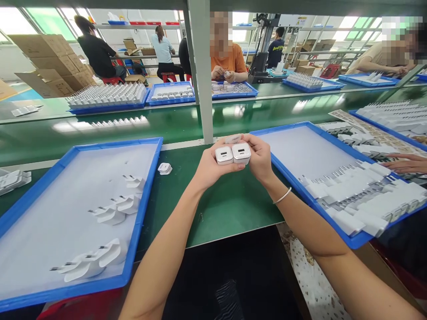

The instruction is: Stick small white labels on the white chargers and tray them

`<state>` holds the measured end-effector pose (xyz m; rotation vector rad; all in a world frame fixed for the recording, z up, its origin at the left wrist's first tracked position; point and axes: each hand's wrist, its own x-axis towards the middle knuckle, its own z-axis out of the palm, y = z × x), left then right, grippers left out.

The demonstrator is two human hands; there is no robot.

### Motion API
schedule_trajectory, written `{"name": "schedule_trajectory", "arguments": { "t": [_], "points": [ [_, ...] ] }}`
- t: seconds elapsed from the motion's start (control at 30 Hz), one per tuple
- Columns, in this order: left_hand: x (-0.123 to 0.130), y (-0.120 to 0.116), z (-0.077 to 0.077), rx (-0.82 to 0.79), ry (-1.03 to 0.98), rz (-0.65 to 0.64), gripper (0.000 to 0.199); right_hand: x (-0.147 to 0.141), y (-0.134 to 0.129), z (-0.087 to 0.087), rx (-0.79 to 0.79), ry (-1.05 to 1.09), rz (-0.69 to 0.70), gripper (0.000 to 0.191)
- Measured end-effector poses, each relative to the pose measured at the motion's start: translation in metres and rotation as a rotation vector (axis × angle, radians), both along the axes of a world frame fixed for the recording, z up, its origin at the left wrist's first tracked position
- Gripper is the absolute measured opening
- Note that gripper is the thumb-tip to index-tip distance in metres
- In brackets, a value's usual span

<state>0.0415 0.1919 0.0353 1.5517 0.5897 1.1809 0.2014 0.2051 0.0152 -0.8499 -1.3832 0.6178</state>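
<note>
Two white USB wall chargers, a left one (223,155) and a right one (241,153), are held side by side with their port faces toward me. My left hand (211,165) is closed around the pair, its thumb stretched beneath them. My right hand (261,156) closes on the right charger's side, its fingertips near a small flat white piece (234,139) above the chargers. Fingers partly hide how that piece is held. On the green bench (213,209), left of my hands, lies a small stack of white port covers (164,168).
Left, a blue tray (133,235) carries several chargers with prongs. Right, another blue tray (290,178) holds rows of chargers; a co-worker's hand (408,163) reaches beside it. A white post (204,80) rises ahead, with a green conveyor (167,126) and seated co-workers beyond.
</note>
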Motion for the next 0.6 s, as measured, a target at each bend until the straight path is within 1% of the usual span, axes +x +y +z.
{"name": "schedule_trajectory", "arguments": {
  "t": [0.1, 0.13, 0.23, 0.3, 0.4, 0.47, 0.53, 0.6],
  "points": [
    [0.005, 0.002, -0.005, -0.087, -0.099, -0.026, 0.060, -0.001, -0.001, -0.005, 0.154, -0.096, -0.134, 0.018],
    [0.007, 0.002, -0.006, -0.109, -0.122, -0.027, 0.062, 0.000, -0.001, -0.005, 0.193, -0.138, -0.164, 0.019],
    [0.008, 0.003, -0.008, -0.136, -0.142, -0.023, 0.055, 0.005, 0.001, -0.006, 0.265, -0.239, -0.212, 0.019],
    [0.007, 0.002, -0.007, -0.137, -0.143, -0.015, 0.055, 0.008, 0.004, -0.005, 0.257, -0.232, -0.160, 0.016],
    [0.005, 0.001, -0.004, -0.137, -0.119, -0.001, 0.057, 0.012, 0.009, -0.003, 0.161, -0.154, 0.055, 0.007],
    [0.003, 0.000, -0.002, -0.139, -0.083, -0.014, 0.058, 0.013, 0.011, -0.003, 0.098, -0.090, 0.150, 0.008],
    [0.002, 0.001, -0.001, -0.134, -0.063, -0.036, 0.060, 0.012, 0.011, -0.004, 0.065, -0.024, 0.140, 0.011],
    [0.003, 0.002, -0.002, -0.129, -0.067, -0.041, 0.062, 0.009, 0.010, -0.005, 0.050, 0.021, 0.084, 0.015]
  ]
}}
